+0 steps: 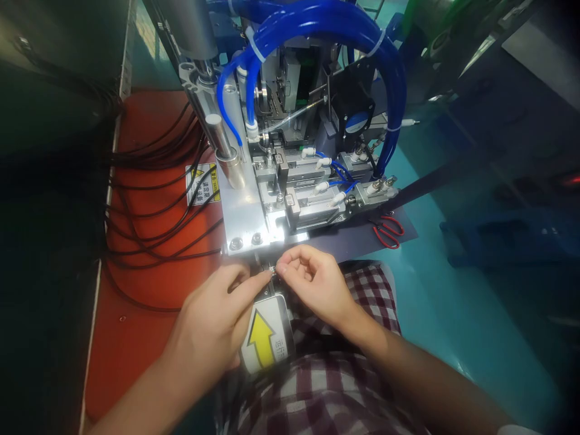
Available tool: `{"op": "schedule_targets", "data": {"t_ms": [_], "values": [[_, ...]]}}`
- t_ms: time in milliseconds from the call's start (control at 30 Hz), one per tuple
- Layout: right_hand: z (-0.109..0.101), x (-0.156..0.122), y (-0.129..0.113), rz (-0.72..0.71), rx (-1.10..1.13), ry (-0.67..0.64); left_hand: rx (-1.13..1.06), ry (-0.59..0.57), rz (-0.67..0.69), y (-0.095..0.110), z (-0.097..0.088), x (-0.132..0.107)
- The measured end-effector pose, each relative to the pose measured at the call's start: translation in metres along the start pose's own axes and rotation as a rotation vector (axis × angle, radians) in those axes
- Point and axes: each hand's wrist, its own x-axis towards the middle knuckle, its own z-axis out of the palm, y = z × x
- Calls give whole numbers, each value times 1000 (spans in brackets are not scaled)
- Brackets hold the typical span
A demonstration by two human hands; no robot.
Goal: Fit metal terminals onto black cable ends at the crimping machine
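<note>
My left hand [216,323] and my right hand [315,281] meet at the front edge of a metal machine [276,181]. Both pinch a tiny metal part [272,270] between their fingertips. It is too small to name. The left forefinger points right at it, and the right thumb and forefinger close on it from the other side. Just below the hands sits a white plate with a yellow arrow [265,338]. My checked clothing [335,374] fills the bottom of the view.
Blue air hoses [326,24] loop over the machine. Several black cables [154,199] cross the orange table [131,338] on the left, beside a yellow warning label [202,183]. Red-handled scissors [388,231] lie at the right. A teal floor [435,290] lies further right.
</note>
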Motion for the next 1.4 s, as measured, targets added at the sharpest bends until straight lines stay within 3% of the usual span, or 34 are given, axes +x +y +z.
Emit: {"op": "schedule_targets", "data": {"t_ms": [167,400,833,1133,1400], "values": [[3,1,3,-3,1,-14,-5,2,5,0,0,-1],[3,1,-3,140,70,-20,2,-6,0,0,-2,-2],[3,1,-1,11,39,-54,15,-4,12,1,-3,2],[3,-2,-6,120,13,-17,-11,-5,-25,0,1,-2],[9,-4,-10,-112,-197,21,44,-22,46,5,-9,9]]}}
